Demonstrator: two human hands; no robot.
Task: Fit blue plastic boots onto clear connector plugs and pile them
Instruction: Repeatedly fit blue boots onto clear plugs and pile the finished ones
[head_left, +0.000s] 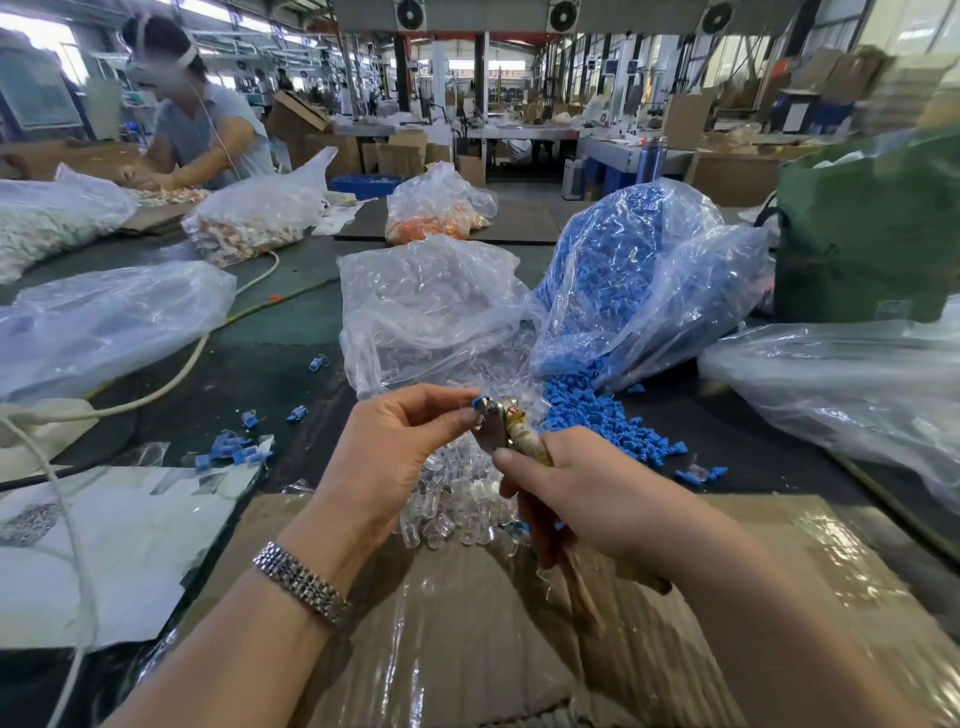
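Now I hold my two hands close together over the near middle of the table (291, 322). My left hand (387, 457) pinches a small blue boot (476, 402) between thumb and forefinger, at its fingertips. My right hand (576, 499) has the fingers curled round the handle of a small tool (506, 428); the metal head of the tool touches the boot. I cannot tell if a plug is already inside the boot, because the piece is too small and partly hidden.

Just under my hands lies a heap of clear plugs (457, 499), spilling out of a clear bag (431, 317) that stands just behind. To the right of this bag is a big bag of boots (623, 270), and loose boots (587, 415) run out of its mouth onto the table, near my right hand. To the left, a few finished pieces (231, 449) lie scattered, blue with clear, well apart from the heap. One pair more lies on the right (701, 474).

Nearest to me is a cardboard sheet (779, 571) with plastic film on it. A white cable (171, 374) crosses the left side. On my left wrist is a metal bracelet (301, 582). Far left, another person (202, 124) works over the same table.
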